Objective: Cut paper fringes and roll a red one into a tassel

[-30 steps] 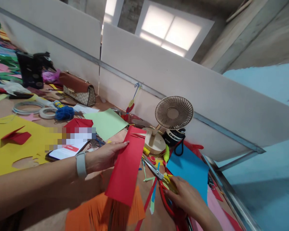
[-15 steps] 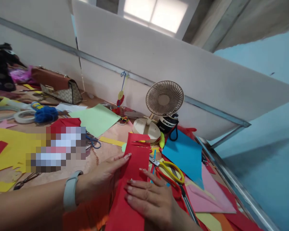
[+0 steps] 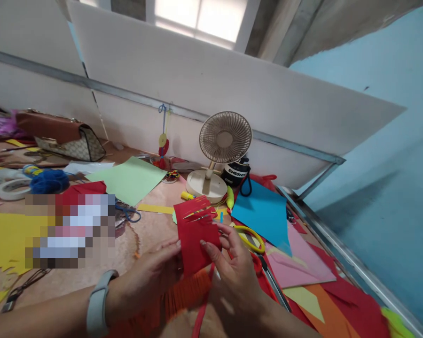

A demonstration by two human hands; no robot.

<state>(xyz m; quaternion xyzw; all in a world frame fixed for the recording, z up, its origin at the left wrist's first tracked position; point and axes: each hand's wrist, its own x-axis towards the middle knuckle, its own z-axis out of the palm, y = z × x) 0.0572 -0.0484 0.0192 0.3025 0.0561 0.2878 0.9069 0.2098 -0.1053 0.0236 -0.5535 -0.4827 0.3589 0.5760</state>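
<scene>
A piece of red paper point(image 3: 196, 246) with several slits cut into its far end is held up between my two hands. My left hand point(image 3: 155, 265), with a pale watch band on the wrist, grips its left edge. At the right edge, my right hand point(image 3: 234, 265) pinches the sheet with the thumb on top and the fingers behind. Yellow-and-red-handled scissors point(image 3: 251, 238) lie just past my right hand, their blades hidden. Beneath the hands lies orange fringed paper point(image 3: 186, 293), and a narrow red strip point(image 3: 201, 312) hangs or lies near my right wrist.
A small fan point(image 3: 225, 138) stands at the back beside a black canister point(image 3: 235, 172). Blue paper point(image 3: 262, 213) and pink paper point(image 3: 299, 260) spread to the right. Green paper point(image 3: 130, 177), blue yarn point(image 3: 51, 180), a tape roll point(image 3: 13, 188) and a handbag point(image 3: 59, 136) are on the left.
The red paper, earlier long and lying flat under my right hand, now looks shorter and is lifted, its slit end fanned. My right hand has gone from resting flat to pinching its edge.
</scene>
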